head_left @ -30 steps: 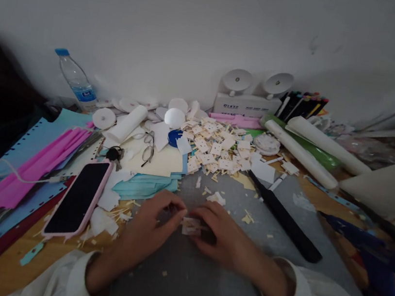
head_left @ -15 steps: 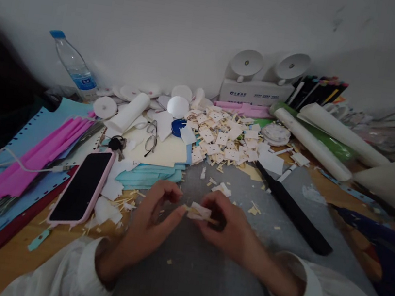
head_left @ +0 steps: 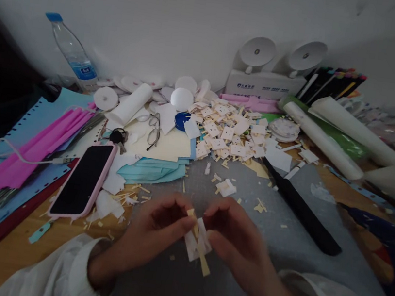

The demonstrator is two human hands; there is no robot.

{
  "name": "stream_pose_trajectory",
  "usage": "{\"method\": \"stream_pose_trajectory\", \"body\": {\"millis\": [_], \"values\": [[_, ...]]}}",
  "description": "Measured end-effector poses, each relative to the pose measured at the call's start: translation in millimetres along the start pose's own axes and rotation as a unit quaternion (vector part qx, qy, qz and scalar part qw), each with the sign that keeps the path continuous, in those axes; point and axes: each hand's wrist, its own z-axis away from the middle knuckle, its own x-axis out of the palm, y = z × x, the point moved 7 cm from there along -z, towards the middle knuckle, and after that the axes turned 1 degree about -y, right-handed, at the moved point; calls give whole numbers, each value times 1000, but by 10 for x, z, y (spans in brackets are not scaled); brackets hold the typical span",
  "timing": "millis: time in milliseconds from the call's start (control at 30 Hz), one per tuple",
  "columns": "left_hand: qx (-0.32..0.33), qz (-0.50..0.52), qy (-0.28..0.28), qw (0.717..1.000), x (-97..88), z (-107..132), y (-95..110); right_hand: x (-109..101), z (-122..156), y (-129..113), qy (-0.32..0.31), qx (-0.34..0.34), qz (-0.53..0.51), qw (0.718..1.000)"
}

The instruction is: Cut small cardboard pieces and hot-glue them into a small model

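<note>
Both my hands are raised over the grey mat (head_left: 280,238) near the front edge. My left hand (head_left: 156,233) and my right hand (head_left: 239,244) pinch a small white cut-out piece (head_left: 198,244) between their fingertips; a thin yellowish strip hangs down from it. A heap of similar small cream cut-out pieces (head_left: 228,135) lies further back on the mat's far edge. One loose piece (head_left: 226,188) lies just beyond my fingers.
A phone in a pink case (head_left: 85,178) lies at the left beside pink paper (head_left: 36,145), blue sheets and keys. Glasses (head_left: 153,132), a water bottle (head_left: 71,54), a long black tool (head_left: 300,211), white rolls (head_left: 325,144), markers and a white box stand further back.
My hands lifted the small piece off the mat and drew it closer to me; the yellowish strip now hangs down from it. The view tilted down slightly.
</note>
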Motion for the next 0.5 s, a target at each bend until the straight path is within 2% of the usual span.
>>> {"method": "stream_pose_trajectory", "body": {"millis": [167, 367, 500], "values": [[-16, -28, -42, 999, 63, 7, 6, -98, -53, -58, 9, -24, 75, 997], [8, -117, -74, 990, 103, 21, 21, -51, -19, -93, 0, -52, 153, 987], [15, -144, -75, 987, 104, 20, 13, -35, -1, -124, -15, -74, 193, 978]]}}
